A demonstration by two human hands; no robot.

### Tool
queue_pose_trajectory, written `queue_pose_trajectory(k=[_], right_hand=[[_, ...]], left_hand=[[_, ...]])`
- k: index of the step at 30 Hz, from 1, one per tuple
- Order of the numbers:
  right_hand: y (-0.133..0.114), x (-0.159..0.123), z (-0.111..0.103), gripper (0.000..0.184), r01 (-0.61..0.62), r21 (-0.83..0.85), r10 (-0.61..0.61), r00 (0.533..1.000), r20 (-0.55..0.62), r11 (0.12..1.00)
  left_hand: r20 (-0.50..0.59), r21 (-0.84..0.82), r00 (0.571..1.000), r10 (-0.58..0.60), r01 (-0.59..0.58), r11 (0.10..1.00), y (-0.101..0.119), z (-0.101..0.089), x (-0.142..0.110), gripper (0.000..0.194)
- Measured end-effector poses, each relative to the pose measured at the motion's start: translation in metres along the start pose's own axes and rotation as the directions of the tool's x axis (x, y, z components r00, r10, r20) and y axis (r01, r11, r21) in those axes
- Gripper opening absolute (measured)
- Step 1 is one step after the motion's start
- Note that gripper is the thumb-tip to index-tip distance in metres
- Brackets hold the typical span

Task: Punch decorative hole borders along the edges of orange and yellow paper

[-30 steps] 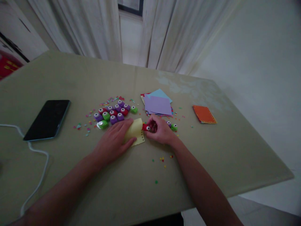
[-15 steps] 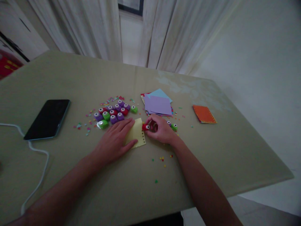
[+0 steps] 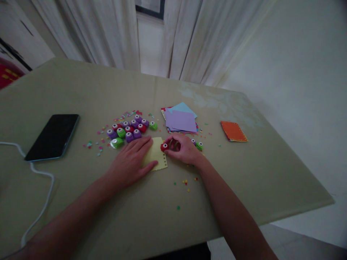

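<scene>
My left hand (image 3: 132, 160) lies flat with fingers stretched out on a pale yellow paper square (image 3: 158, 156), pinning it to the table. My right hand (image 3: 183, 148) is closed round a small red paper punch (image 3: 164, 147) set at the paper's right edge, where a row of small holes runs down. Just past my right hand's knuckles sit a green punch (image 3: 199, 146) and a purple one, partly hidden.
A cluster of several purple, red and green punches (image 3: 130, 130) sits left of centre amid confetti (image 3: 94, 145). A stack of coloured papers (image 3: 181, 120) lies behind my hands, an orange square (image 3: 233, 131) to the right, a dark phone (image 3: 53, 136) with a white cable (image 3: 40, 180) at left.
The red punch in my right hand has slid a little leftward and up along the yellow paper's right edge. My left hand has stayed flat on the paper.
</scene>
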State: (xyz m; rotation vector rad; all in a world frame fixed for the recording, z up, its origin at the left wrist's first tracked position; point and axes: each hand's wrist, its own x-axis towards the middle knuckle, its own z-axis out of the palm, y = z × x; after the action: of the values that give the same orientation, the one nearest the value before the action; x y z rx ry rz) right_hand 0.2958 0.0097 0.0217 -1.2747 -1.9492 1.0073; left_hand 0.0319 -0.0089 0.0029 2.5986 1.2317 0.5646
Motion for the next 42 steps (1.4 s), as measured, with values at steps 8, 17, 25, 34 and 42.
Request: queue_pose_trajectory(k=[8, 17, 25, 34, 42], right_hand=[[-0.004, -0.001, -0.004, 0.017, 0.022, 0.014, -0.022, 0.999, 0.034, 1.0], [-0.006, -0.001, -0.005, 0.017, 0.012, 0.034, -0.014, 0.999, 0.041, 0.999], [-0.004, -0.001, -0.005, 0.019, 0.009, 0.067, -0.013, 0.998, 0.067, 0.998], [-0.004, 0.0, -0.005, 0.034, -0.12, 0.13, 0.12, 0.993, 0.008, 0.984], [-0.015, 0.007, -0.009, 0.025, -0.27, 0.191, 0.253, 0.961, 0.11, 0.944]], left_hand=[[0.042, -0.008, 0.999, 0.006, -0.006, 1.0, 0.0, -0.002, 0.0, 0.067], [0.048, 0.012, 0.999, 0.022, -0.022, 1.0, -0.001, -0.002, -0.001, 0.069], [0.05, 0.025, 0.999, 0.023, -0.024, 0.999, -0.001, -0.001, -0.001, 0.07], [0.06, 0.026, 0.998, 0.022, -0.023, 0.999, -0.001, -0.001, 0.001, 0.072], [0.048, 0.014, 0.999, 0.011, -0.012, 1.0, 0.002, -0.002, 0.002, 0.068]])
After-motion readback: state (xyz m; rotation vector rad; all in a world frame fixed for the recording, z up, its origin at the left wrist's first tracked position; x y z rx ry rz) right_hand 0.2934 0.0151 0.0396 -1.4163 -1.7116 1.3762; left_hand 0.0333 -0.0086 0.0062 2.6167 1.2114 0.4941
